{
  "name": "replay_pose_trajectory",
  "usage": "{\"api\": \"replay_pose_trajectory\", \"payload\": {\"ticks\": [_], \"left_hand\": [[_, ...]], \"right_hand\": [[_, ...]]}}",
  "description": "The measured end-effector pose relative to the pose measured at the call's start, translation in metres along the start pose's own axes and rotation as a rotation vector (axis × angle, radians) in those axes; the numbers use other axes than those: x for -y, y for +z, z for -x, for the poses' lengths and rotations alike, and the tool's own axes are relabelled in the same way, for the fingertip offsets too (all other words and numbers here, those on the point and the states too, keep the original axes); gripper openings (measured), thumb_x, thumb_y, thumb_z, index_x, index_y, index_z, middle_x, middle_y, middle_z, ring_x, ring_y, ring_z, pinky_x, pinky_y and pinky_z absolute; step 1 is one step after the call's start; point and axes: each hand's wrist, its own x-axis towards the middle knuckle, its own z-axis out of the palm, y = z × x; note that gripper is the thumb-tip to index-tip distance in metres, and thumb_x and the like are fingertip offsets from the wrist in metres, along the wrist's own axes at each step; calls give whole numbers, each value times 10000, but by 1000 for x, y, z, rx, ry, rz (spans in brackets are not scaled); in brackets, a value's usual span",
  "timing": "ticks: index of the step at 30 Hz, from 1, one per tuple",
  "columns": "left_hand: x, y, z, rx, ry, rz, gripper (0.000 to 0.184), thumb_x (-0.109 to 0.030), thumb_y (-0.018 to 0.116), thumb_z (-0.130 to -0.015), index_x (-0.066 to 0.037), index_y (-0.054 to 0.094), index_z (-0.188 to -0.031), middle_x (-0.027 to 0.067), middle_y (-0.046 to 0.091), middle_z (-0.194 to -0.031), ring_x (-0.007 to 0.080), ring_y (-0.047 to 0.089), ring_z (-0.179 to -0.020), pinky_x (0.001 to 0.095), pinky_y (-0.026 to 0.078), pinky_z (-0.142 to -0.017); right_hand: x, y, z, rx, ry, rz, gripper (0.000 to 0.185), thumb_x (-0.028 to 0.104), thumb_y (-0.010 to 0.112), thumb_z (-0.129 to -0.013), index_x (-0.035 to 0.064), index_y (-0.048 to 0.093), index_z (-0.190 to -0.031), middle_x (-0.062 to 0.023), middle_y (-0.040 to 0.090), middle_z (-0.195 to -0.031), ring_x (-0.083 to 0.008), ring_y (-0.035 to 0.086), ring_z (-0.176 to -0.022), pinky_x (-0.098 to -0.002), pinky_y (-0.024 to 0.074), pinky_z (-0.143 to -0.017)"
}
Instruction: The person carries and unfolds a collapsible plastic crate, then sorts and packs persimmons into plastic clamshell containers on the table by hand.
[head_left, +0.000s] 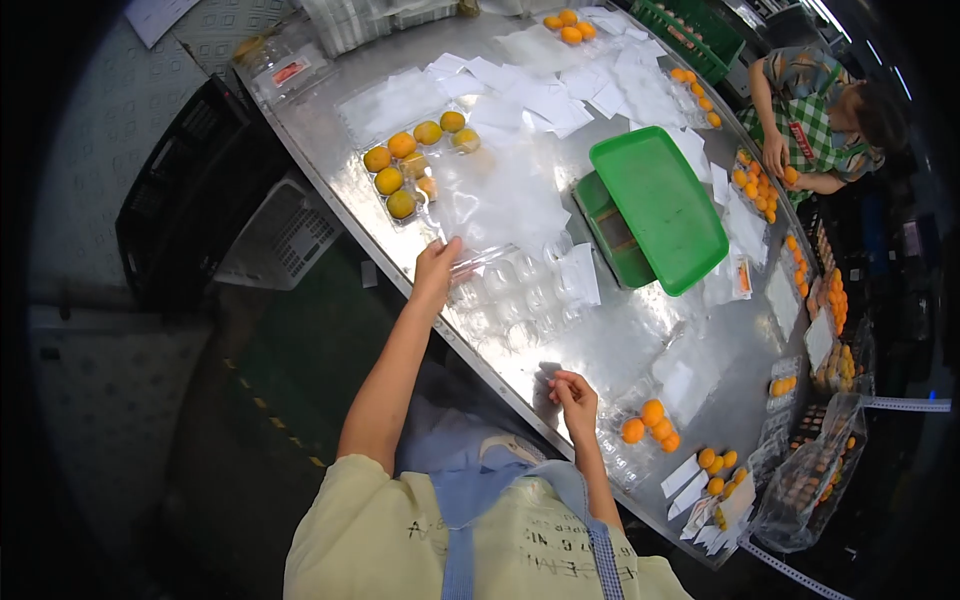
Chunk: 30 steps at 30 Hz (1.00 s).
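Note:
My left hand (437, 270) is closed on the edge of a clear plastic fruit box (500, 262) at the table's near side. Below that edge, the moulded cups of a clear tray (520, 305) show on the metal. Just beyond the hand, another clear tray holds several orange-yellow fruits (402, 146), partly under a see-through plastic sheet or lid (505, 195). Over the near table edge, my right hand (574, 398) has its fingers curled together; whatever is between them, if anything, is too small to make out. A dark patch lies beside its fingertips.
A green bin with a tilted green lid (660, 210) stands mid-table. White paper sheets (540, 90) cover much of the metal table (590, 345). Oranges (652, 428) lie near the right front. Across the table, a person in a green checked apron (805, 125) handles fruit.

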Motion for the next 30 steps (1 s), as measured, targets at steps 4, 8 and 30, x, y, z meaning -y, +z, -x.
{"api": "replay_pose_trajectory", "payload": {"ticks": [4,8,30], "left_hand": [[-30,-10,49,20,90,25,262,-300,583,-913,-55,527,-986,126,627,-959,231,656,-741,328,554,-650],[-56,-33,104,-26,116,52,237,-264,561,-924,-55,543,-1035,95,626,-905,230,665,-693,305,537,-560],[-198,-432,215,-784,741,547,415,-265,465,-969,39,472,-1251,111,568,-1242,195,547,-1126,318,419,-1002]], "right_hand": [[19,-6,-16,-4,-120,15,177,98,578,-904,-9,606,-1043,-72,653,-857,-97,570,-663,-213,457,-622],[21,-15,-46,10,-291,83,183,113,582,-898,8,613,-1044,-40,645,-854,-79,565,-699,-211,452,-619],[16,204,-49,21,-776,1042,411,147,707,-628,74,570,-1009,-134,572,-993,-332,523,-949,-407,426,-824]]}}
